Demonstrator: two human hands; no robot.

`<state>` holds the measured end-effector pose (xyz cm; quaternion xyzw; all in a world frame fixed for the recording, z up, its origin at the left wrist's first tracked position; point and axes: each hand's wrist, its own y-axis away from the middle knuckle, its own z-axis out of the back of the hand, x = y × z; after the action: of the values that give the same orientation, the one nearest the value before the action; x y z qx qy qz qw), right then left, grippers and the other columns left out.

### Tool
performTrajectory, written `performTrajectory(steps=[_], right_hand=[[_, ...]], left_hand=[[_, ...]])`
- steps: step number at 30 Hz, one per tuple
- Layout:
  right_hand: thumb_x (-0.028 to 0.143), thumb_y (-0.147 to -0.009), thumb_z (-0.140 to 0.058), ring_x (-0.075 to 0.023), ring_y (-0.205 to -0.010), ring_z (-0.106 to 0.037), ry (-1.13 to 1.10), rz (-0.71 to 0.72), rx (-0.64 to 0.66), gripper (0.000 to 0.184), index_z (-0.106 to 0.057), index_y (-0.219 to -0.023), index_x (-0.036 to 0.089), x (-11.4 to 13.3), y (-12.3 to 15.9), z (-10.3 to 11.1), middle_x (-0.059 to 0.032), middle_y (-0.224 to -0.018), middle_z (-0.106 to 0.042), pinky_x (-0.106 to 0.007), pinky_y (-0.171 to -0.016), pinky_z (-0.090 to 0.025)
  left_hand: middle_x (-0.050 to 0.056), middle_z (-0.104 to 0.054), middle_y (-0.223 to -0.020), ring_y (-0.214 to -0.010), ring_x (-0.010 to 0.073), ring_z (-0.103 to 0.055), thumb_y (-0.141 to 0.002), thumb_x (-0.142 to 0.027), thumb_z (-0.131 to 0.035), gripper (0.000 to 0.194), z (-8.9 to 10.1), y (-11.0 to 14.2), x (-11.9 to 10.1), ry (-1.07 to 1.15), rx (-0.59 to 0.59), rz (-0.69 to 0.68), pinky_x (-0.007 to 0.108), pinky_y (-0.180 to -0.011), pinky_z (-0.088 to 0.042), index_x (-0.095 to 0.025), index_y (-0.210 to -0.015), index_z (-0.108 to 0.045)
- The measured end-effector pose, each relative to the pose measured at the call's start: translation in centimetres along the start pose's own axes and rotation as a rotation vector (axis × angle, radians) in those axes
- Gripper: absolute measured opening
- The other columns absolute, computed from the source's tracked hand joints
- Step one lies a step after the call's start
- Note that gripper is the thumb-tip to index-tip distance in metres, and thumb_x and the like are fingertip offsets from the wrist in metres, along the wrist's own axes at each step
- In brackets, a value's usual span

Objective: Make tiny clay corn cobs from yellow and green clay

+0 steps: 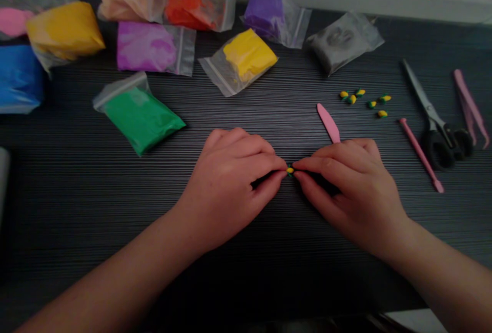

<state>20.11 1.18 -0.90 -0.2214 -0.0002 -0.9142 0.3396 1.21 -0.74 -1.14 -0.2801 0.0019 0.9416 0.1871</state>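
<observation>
Between my two hands is a tiny yellow-and-green clay piece, shaped rather like a little corn cob. My left hand pinches its left side between thumb and forefinger. From the other side, the thumb and forefinger of my right hand close on its right edge; the fingertips hide part of it. A pink plastic clay knife lies just beyond my right hand, its lower end hidden by the knuckles. Several similar clay pieces lie in a loose group farther back on the right.
Black-handled scissors, a pink modelling stick and pink tweezers lie at the right. Bags of coloured clay line the back, including a yellow bag and a grey bag. A green bag lies nearer, on the left.
</observation>
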Motion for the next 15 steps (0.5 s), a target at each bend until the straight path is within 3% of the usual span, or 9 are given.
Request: performTrajectory(steps=[15], right_hand=[[0.023,-0.077,-0.059,-0.0133,-0.075,-0.056,-0.081,0.001,-0.044,0.011,-0.061,-0.087,0.022,0.23,0.28,0.46,0.0009,-0.083,-0.064,-0.034,-0.073,-0.036]], left_hand=[[0.000,-0.063,-0.080,-0.079,0.0144,-0.054,-0.077,-0.024,-0.056,0.012,0.32,0.09,-0.28,0.130,-0.020,0.003,0.031,-0.071,-0.041,-0.024,-0.084,-0.065]])
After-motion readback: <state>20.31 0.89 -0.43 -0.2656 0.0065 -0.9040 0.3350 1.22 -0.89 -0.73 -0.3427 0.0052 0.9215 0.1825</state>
